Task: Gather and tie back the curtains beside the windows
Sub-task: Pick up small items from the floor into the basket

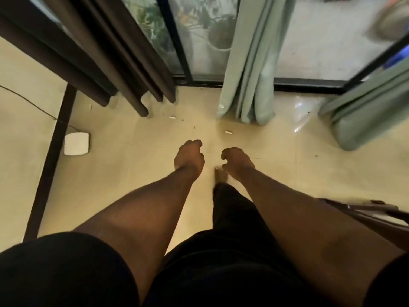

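Glossy beige tiled floor (pixel 132 169). Directly on it: a white square device (pixel 76 144) with a dark cable (pixel 28 100), two small white scraps, possibly cigarette ends (pixel 228 132), scattered dark specks, and a bare foot (pixel 220 175).

A person is reaching both bare arms forward and down, forearms running nearly side by side and drawing closer toward the wrists. The left hand (pixel 189 155) is hanging with its back to the camera, fingers loosely curled under and holding nothing. The right hand (pixel 235 159) is sitting just beside it, apart by a narrow gap, its fingers likewise curling inward around nothing, thumb side turned toward the left hand. Dark short sleeves are covering both upper arms at the bottom corners of the view. One bare foot (pixel 220 175) is showing below and between the wrists, under a dark-clothed leg.
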The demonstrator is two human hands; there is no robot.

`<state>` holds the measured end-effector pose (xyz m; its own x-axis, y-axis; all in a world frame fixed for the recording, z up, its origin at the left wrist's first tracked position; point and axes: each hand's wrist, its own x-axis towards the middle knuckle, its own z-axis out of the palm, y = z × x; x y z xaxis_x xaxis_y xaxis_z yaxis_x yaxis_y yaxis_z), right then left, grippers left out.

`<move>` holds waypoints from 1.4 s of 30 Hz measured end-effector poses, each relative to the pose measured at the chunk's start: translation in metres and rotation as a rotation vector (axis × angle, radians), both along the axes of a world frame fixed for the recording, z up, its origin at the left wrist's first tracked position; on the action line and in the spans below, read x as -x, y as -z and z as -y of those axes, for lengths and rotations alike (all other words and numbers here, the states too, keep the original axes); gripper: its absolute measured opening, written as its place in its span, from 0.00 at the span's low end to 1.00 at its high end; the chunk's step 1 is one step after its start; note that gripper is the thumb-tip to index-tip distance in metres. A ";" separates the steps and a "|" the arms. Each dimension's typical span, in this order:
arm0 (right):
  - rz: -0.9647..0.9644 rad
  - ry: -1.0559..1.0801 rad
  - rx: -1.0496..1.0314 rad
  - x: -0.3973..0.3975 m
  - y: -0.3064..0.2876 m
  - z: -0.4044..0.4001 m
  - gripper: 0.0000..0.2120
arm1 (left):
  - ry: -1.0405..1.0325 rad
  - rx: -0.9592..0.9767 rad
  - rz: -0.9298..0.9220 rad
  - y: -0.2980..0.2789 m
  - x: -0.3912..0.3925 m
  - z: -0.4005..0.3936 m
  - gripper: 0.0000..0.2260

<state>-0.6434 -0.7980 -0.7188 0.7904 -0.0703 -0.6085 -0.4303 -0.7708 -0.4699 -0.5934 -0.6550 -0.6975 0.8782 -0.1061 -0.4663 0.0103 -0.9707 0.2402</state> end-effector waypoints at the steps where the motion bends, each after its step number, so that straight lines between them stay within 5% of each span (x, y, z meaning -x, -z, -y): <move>1: -0.013 -0.038 0.020 -0.018 0.006 -0.004 0.13 | 0.000 -0.001 -0.016 0.004 -0.014 -0.004 0.17; 14: -0.143 -0.059 0.095 -0.230 0.152 -0.029 0.12 | 0.016 0.027 -0.216 0.143 -0.227 -0.073 0.17; 30: -0.235 0.112 0.148 -0.298 0.582 -0.030 0.19 | 0.127 -0.086 -0.301 0.594 -0.367 -0.123 0.17; 36: -0.017 0.147 0.306 -0.300 0.637 0.003 0.26 | 0.196 -0.235 -0.086 0.658 -0.426 -0.146 0.22; 39: 0.005 0.090 0.407 -0.298 0.650 0.026 0.26 | 0.107 -0.246 -0.114 0.669 -0.444 -0.150 0.30; 42: 0.009 -0.021 0.454 -0.296 0.656 0.035 0.24 | 0.055 -0.215 -0.104 0.672 -0.449 -0.151 0.26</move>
